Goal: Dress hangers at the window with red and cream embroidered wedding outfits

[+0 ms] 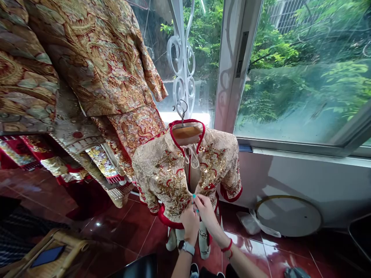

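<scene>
Red tiled floor [124,231], left hand [189,224], right hand [207,213], fingers [199,199] pinching the front of a sequined jacket [171,177]

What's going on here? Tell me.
A person is working at the lower front edge of a sequined jacket with both hands: the left hand, with a watch on its wrist, and the right hand, with a red band on its wrist. The jacket, beige with red trim, hangs on a wooden hanger from a white scroll grille. Embroidered robes hang to its left.
</scene>
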Motion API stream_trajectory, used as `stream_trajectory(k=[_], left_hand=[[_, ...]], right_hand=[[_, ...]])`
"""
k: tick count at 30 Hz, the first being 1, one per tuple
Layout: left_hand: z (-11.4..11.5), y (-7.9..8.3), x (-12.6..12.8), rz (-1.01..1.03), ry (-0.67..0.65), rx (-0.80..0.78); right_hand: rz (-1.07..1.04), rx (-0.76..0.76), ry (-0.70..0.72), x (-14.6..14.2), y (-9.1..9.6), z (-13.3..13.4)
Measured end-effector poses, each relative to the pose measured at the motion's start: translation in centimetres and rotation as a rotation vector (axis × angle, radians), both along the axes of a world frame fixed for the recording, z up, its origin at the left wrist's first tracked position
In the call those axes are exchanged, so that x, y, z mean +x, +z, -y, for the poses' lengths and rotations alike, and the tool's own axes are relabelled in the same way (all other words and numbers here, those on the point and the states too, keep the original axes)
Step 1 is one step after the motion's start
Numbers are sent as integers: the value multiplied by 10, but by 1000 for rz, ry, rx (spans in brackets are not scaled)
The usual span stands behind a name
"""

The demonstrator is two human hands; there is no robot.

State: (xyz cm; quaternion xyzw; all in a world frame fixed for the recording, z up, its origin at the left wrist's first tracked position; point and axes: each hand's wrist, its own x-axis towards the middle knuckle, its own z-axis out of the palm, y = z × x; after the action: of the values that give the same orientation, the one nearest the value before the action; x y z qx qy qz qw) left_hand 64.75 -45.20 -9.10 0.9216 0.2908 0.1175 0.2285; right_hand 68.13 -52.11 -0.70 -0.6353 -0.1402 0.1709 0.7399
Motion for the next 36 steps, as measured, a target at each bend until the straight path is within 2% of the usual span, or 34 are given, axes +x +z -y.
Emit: stream_trajectory(k=[4, 6, 9, 11, 13, 15, 16, 18, 20, 22, 24, 26, 29, 31, 33, 35, 36], left_hand=[[0, 10, 4, -49, -3, -31], [1, 13, 7, -64, 2, -48], [-4, 17, 5, -77, -18, -85], [-11, 28, -5, -88, -71, -119], [-21, 54, -18, -90, -177, -177], [-29, 99, -30, -6, -278, -216], [-32, 125, -32, 108, -284, -192], [-37, 179, -24, 391, -280, 27], [-42, 221, -3, 555, -362, 354], [-51, 244, 23, 555, -409, 608], [-64, 255, 42, 516, -463, 714], [-79, 262, 49, 555, -525, 678], [-93, 270, 41, 803, -519, 523], [-91, 260, 29, 978, -446, 457], [-76, 225, 13, 1093, -337, 417], [-51, 170, -2, 1125, -164, 358], [-37, 139, -6, 1072, -80, 324]], right_hand=[[64, 35, 47, 19, 47, -3], [86, 46, 85, 24, 63, -4], [147, 42, 85, 22, 70, -1], [163, 28, 79, 18, 67, 3], [166, 12, 100, 17, 62, 7], [183, -5, 134, 17, 58, 10], [195, -10, 141, 18, 57, 10], [206, -13, 145, 19, 57, 10], [205, -20, 135, 19, 57, 10], [206, -31, 133, 18, 58, 10], [207, -36, 143, 17, 57, 11], [194, -22, 158, 16, 55, 12], [171, 0, 148, 16, 50, 10], [175, 9, 143, 17, 47, 8], [189, 17, 137, 19, 46, 5], [193, 22, 137, 20, 46, 4], [189, 22, 141, 20, 47, 3]])
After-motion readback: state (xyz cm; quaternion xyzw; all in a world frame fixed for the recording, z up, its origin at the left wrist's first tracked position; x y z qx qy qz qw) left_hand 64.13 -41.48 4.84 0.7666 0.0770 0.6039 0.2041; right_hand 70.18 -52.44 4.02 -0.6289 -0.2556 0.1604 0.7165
